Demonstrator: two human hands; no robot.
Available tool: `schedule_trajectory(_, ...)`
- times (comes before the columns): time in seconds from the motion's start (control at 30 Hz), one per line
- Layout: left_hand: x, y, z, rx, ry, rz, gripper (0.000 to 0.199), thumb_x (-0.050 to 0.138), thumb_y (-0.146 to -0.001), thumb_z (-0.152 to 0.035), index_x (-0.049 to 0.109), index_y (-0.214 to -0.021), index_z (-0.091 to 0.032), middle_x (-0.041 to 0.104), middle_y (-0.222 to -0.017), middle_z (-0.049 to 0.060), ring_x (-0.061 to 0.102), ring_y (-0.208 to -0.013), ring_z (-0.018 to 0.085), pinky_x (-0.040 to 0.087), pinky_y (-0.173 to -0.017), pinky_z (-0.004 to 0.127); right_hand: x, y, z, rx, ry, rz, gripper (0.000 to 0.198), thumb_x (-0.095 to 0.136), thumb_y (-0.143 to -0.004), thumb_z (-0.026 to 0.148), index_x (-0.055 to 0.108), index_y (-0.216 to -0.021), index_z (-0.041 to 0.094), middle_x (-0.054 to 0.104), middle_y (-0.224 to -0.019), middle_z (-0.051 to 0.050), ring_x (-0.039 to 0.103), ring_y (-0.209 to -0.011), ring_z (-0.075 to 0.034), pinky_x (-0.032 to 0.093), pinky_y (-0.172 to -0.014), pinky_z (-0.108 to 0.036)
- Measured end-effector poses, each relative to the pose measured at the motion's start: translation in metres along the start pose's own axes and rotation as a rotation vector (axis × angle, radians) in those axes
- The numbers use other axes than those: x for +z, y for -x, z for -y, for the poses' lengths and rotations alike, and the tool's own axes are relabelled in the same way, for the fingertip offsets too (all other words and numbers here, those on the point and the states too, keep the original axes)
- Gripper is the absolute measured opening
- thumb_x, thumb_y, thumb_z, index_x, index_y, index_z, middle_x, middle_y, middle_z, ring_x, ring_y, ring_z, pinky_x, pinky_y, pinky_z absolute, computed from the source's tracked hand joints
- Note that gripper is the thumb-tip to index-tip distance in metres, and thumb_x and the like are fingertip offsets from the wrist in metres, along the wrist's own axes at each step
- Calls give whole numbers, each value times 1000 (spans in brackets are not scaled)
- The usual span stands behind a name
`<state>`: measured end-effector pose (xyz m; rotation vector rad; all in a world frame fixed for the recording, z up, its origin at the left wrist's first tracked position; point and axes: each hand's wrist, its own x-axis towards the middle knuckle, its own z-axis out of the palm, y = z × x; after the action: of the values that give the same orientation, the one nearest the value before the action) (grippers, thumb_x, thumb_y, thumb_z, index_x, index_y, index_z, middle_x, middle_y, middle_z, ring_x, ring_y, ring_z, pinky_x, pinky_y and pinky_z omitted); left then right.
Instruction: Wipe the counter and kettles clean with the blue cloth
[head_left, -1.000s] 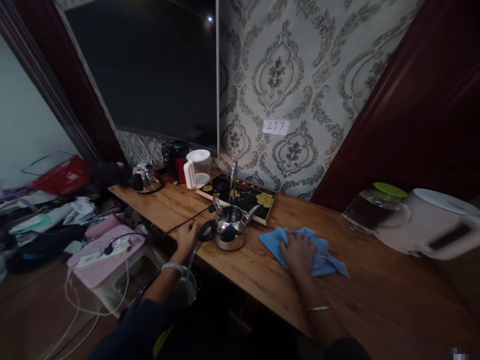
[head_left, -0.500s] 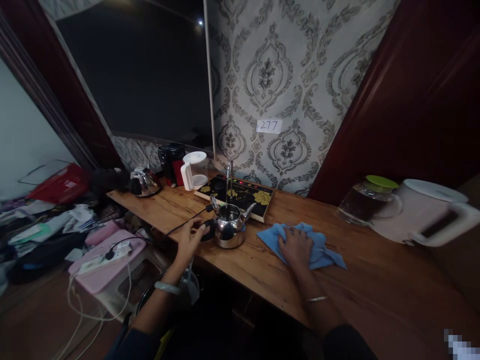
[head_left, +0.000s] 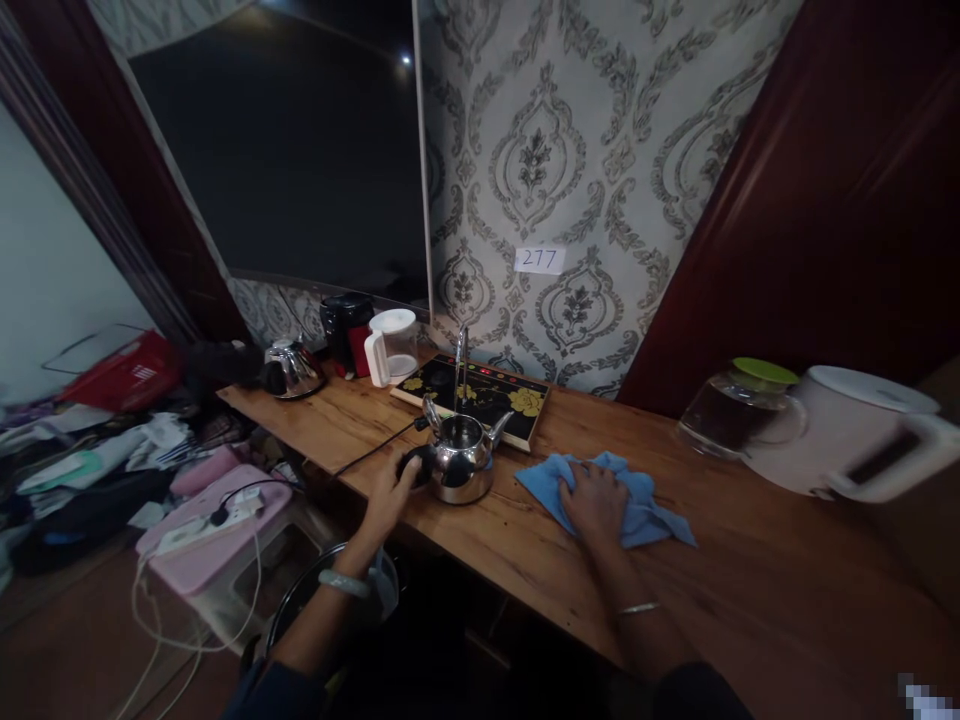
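Note:
A small shiny metal kettle (head_left: 459, 480) stands upright near the front edge of the wooden table (head_left: 517, 545). Its lid is off and the top opening shows. My left hand (head_left: 391, 488) has its fingers closed round the kettle's black handle. Over the opening hangs the curved metal tap (head_left: 460, 362) of the induction hob, a black panel with gold flowers (head_left: 517, 400). To the right, a crumpled blue cloth (head_left: 645, 500) lies on the table. My right hand (head_left: 596, 500) presses down on it, fingers bent into its folds.
A glass jug with a green lid (head_left: 724, 410) and a big white-handled pitcher (head_left: 847, 430) stand at the right. Toward the back left are a white-lidded jug (head_left: 394, 350), a black-and-red appliance (head_left: 349, 335) and another metal kettle (head_left: 291, 370). A cable (head_left: 375, 446) crosses the table. A pink stool (head_left: 202, 560) holds a power strip.
My left hand has moved in and closed on the kettle's handle, where before its fingers were apart beside it. My right hand stays on the cloth. The view has tilted slightly.

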<state>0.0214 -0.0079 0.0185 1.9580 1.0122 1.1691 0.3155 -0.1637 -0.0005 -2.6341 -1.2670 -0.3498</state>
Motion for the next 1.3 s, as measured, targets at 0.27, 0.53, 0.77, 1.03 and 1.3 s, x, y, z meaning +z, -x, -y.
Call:
schedule_trajectory(0.27, 3, 12, -8, -36, -6, -54, 43, 52, -87, -60, 65, -84, -19, 69, -78, 5, 65, -75, 22, 52, -71, 33, 3, 0, -1, -13, 0, -11, 39, 50, -95, 31, 65, -128, 19, 65, -131, -14, 55, -115, -32, 36, -90, -42)
schedule_trajectory(0.53, 5, 23, -26, -55, -29, -35, 48, 51, -86, -62, 68, -78, -19, 65, -67, 2, 63, -64, 20, 49, -62, 30, 7, 0, -3, -15, -9, -12, 40, 49, -96, 31, 65, -130, 18, 64, -131, -16, 55, -115, -33, 36, -90, -43)
schedule_trajectory(0.77, 9, 30, -25, -111, -9, -48, 46, 54, -84, -62, 71, -86, -19, 71, -74, 3, 67, -68, 22, 52, -64, 30, 3, 0, -1, -21, -16, -21, 39, 49, -95, 30, 66, -129, 18, 65, -130, -16, 56, -114, -34, 36, -89, -43)
schedule_trajectory(1.03, 13, 35, -29, -93, -6, -83, 45, 55, -85, -59, 72, -85, -18, 71, -73, 3, 68, -70, 22, 53, -65, 30, 12, 0, -4, -39, -18, -52, 40, 49, -94, 30, 67, -127, 16, 66, -128, -17, 56, -111, -34, 37, -89, -45)
schedule_trajectory(1.3, 11, 31, -30, -8, -57, -51, 43, 54, -87, -58, 72, -83, -18, 71, -75, 5, 67, -75, 23, 51, -67, 31, 17, -2, -8, -71, -156, -243, 43, 55, -88, 33, 66, -125, 13, 59, -136, -19, 44, -131, -39, 30, -108, -59)
